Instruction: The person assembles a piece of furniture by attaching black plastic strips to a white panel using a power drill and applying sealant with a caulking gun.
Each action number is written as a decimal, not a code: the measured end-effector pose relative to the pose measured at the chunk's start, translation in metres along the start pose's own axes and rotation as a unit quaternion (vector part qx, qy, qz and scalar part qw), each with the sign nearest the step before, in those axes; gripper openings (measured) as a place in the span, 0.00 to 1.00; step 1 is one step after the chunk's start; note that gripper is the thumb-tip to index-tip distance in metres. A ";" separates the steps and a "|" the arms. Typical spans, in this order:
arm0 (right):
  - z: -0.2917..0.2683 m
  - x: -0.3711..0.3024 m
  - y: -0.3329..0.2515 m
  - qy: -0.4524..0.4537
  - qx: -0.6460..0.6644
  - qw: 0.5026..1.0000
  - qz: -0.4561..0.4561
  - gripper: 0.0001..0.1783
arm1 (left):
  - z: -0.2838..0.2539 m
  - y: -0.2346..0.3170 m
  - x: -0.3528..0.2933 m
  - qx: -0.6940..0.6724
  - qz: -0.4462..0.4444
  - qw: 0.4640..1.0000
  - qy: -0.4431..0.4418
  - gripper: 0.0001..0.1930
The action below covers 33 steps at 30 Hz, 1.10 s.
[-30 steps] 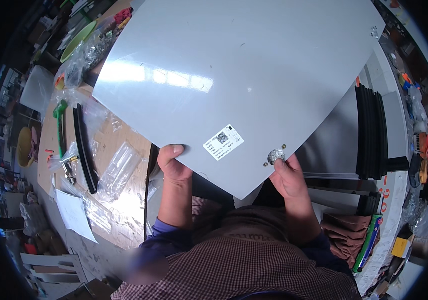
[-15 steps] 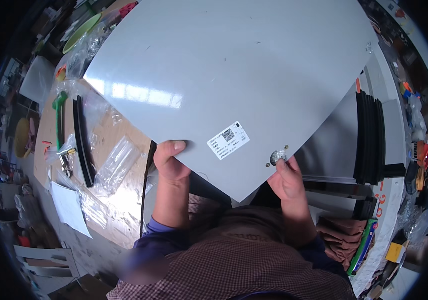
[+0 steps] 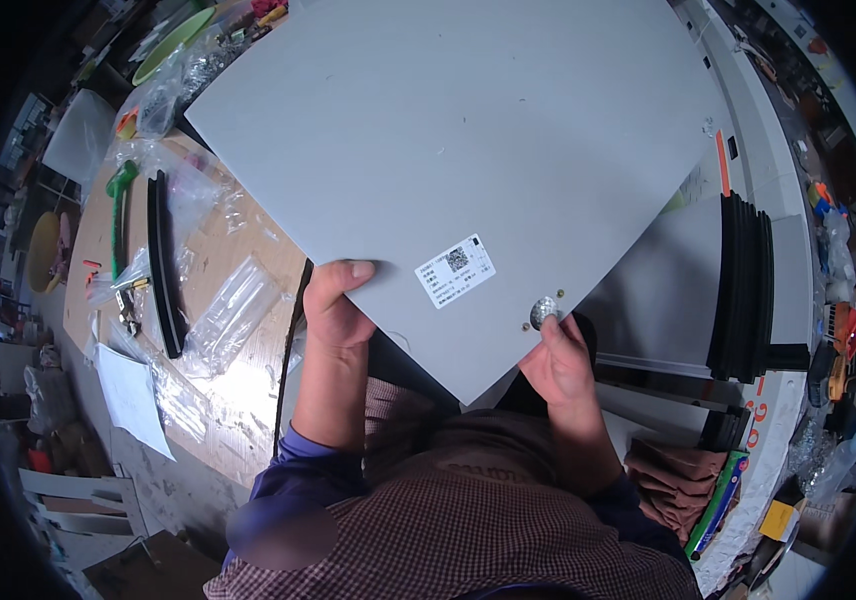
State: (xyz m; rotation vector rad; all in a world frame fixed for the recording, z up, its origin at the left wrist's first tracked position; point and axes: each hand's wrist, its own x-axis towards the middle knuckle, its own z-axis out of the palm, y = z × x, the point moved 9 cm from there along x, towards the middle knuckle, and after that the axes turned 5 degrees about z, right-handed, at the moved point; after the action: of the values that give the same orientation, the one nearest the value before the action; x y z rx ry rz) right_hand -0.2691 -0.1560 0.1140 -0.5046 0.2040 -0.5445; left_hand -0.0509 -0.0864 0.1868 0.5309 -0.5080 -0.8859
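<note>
The left hand is gripping the grey panel by its near-left edge, thumb lying flat on the upper face and fingers tucking beneath; the right hand is pinching the near-right edge, its thumb lying at the rim of a round recess.

Leftmost, on the wooden worktable, a green tool is lying inside the left edge, with a sheet of white paper crossing that edge nearer the person. A black grooved strip is lying farther in, and clear plastic sleeves are lying toward the right edge.

The panel is pointing its near corner at the checked apron and showing a white label between the hands. Whether its far part is resting on anything is hard to tell. On its right, a brown cloth is lying below a bundle of black strips.

Holding well means sharing the weight evenly, keeping both thumbs flat, easing the right one off the recess rim, and keeping the corners from knocking anything.
</note>
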 end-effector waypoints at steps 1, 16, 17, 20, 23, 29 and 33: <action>-0.001 0.000 0.000 0.004 0.001 1.000 0.000 0.28 | -0.001 0.000 0.000 0.001 0.000 1.000 0.002 0.29; -0.017 0.017 0.033 0.005 0.088 0.994 0.062 0.26 | 0.020 0.012 0.001 0.137 -0.004 0.990 0.040 0.29; -0.018 0.018 0.039 -0.003 0.091 0.993 0.071 0.26 | 0.025 0.009 0.002 0.143 -0.016 0.989 0.034 0.28; -0.027 0.017 0.059 -0.010 0.079 0.992 0.098 0.24 | 0.030 0.006 0.002 0.184 -0.029 0.982 0.039 0.26; -0.043 0.011 0.079 0.017 0.055 0.988 0.144 0.23 | 0.019 -0.008 0.000 0.219 -0.083 0.968 0.091 0.27; -0.079 -0.008 0.102 0.073 -0.271 0.906 0.317 0.26 | 0.025 -0.022 0.000 0.271 -0.131 0.950 0.086 0.26; -0.085 -0.006 0.065 0.072 -0.541 0.796 0.260 0.18 | 0.032 -0.019 -0.005 0.361 -0.126 0.919 0.095 0.20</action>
State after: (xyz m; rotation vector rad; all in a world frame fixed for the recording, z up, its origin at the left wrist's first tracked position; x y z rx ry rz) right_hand -0.2723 -0.1389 0.0084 -1.4735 0.7974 0.1482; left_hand -0.0842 -0.0994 0.1984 1.3712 -0.5926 -0.8629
